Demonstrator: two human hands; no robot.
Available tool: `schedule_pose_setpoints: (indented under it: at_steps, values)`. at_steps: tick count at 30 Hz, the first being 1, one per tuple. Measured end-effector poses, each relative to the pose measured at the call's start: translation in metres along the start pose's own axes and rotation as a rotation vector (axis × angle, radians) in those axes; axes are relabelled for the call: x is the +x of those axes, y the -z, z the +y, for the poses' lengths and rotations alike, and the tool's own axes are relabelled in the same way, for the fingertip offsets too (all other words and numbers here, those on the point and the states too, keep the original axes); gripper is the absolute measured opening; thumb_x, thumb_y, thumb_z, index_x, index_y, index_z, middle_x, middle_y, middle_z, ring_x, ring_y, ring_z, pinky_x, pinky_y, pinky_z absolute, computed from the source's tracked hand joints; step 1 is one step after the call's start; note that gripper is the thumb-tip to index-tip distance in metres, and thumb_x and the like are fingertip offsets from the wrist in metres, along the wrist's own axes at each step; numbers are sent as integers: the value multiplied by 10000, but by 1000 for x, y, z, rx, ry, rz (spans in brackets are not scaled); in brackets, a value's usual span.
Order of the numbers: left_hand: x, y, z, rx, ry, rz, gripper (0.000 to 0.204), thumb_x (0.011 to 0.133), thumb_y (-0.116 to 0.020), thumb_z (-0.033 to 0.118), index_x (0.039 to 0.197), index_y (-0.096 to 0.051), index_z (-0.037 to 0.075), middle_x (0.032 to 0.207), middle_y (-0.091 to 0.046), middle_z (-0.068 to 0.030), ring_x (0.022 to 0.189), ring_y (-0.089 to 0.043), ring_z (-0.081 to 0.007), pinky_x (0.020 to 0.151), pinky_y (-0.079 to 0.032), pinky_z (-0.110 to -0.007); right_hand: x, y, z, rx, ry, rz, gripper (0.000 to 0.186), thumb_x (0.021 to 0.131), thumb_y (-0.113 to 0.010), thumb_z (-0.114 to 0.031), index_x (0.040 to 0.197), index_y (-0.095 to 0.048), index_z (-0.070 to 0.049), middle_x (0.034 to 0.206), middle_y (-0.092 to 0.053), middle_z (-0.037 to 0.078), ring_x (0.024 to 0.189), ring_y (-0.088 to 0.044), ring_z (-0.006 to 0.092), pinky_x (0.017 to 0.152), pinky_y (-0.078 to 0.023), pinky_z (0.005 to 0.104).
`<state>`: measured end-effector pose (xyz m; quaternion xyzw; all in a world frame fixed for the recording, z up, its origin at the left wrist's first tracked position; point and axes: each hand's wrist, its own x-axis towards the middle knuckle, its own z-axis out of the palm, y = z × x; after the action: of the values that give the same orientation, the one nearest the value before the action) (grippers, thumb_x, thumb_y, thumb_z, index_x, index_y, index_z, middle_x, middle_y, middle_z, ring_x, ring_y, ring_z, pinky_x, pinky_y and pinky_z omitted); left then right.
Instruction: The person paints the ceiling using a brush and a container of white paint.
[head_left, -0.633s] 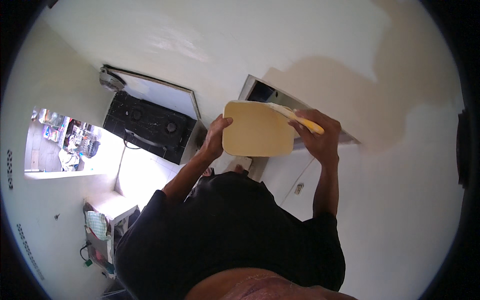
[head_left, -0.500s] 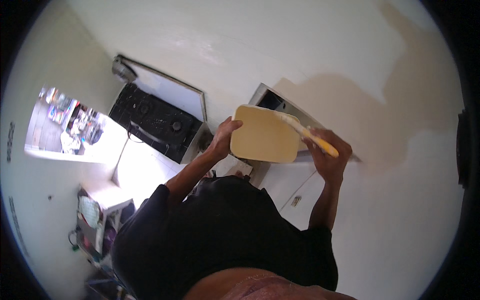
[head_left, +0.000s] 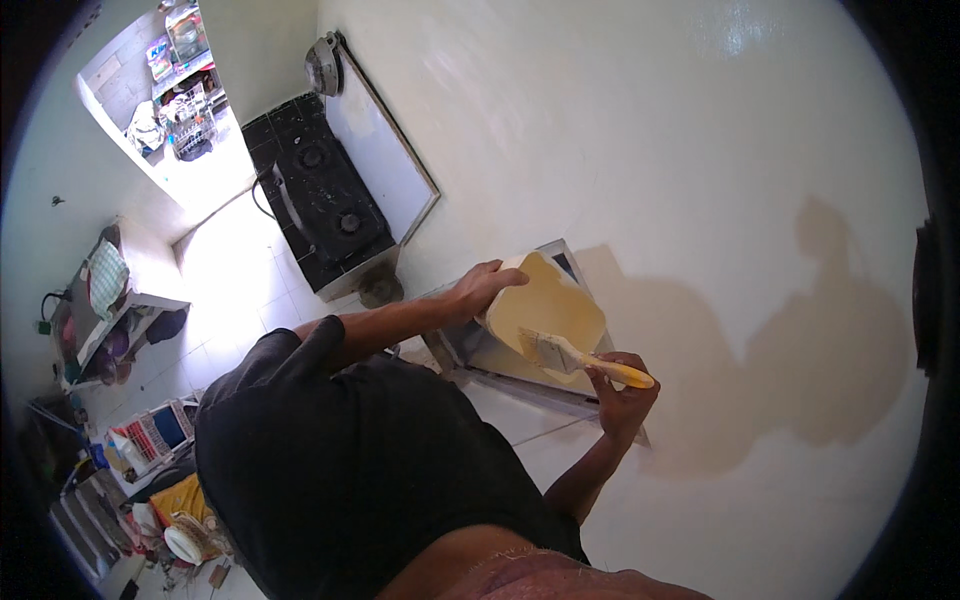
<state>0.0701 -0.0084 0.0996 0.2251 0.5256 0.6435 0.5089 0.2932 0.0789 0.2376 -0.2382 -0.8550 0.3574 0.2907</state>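
My left hand point(head_left: 487, 288) grips the rim of a cream-coloured plastic container point(head_left: 548, 305), held tilted in front of the pale wall. My right hand point(head_left: 620, 395) is shut on the yellow handle of a flat paintbrush point(head_left: 570, 357). The brush's bristles rest against the lower side of the container. Both forearms reach out from my black shirt point(head_left: 350, 450). Whatever is inside the container is hidden.
A grey metal box point(head_left: 470, 350) sits just under the container. A black two-burner stove point(head_left: 320, 200) stands against the cream wall point(head_left: 650, 150) to the left. Shelves, a crate point(head_left: 150, 435) and loose household items crowd the far left and lower left.
The view has swung, so the stove now sits higher and further left. The container is tilted more, and the brush has moved from its right edge onto its lower side.
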Motion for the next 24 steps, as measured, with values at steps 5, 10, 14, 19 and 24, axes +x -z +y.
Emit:
schedule_pose_setpoints:
  at_steps: [5,10,14,19,24]
  values:
    - [-4,0,8,39,29,-96,378,901,-479,329,993,-595,-19,963,-557,-123,913,-564,-210,751,-473,-327,17,2,13,-123,-68,79,174,737,-790,-52,867,-683,-12,828,-708,87,762,-663,153,708,-527,296]
    - [11,13,-26,99,-142,-212,409,869,-489,385,995,-554,2,850,-587,-63,751,-575,-143,650,-478,-285,28,3,20,-245,17,117,169,751,-763,-9,896,-678,2,824,-693,78,735,-642,127,694,-527,286]
    - [4,17,-20,-314,45,-200,409,898,-459,344,1058,-585,-11,962,-642,-124,877,-643,-227,742,-526,-361,17,6,4,-393,141,151,231,720,-809,-124,898,-683,-51,810,-691,94,665,-662,237,616,-517,303]
    - [-5,1,4,-168,-95,-149,436,911,-429,358,1075,-574,-19,957,-636,-98,849,-627,-185,722,-529,-317,-1,5,-16,-245,224,77,242,701,-810,-142,887,-669,-82,814,-698,78,645,-665,226,590,-507,288]
    - [-11,-18,1,-70,-235,-164,453,925,-408,376,1082,-578,-13,952,-625,-90,856,-616,-176,749,-511,-312,-20,8,-12,-122,123,-64,233,706,-802,-158,882,-665,-92,808,-701,79,658,-674,218,606,-516,285]
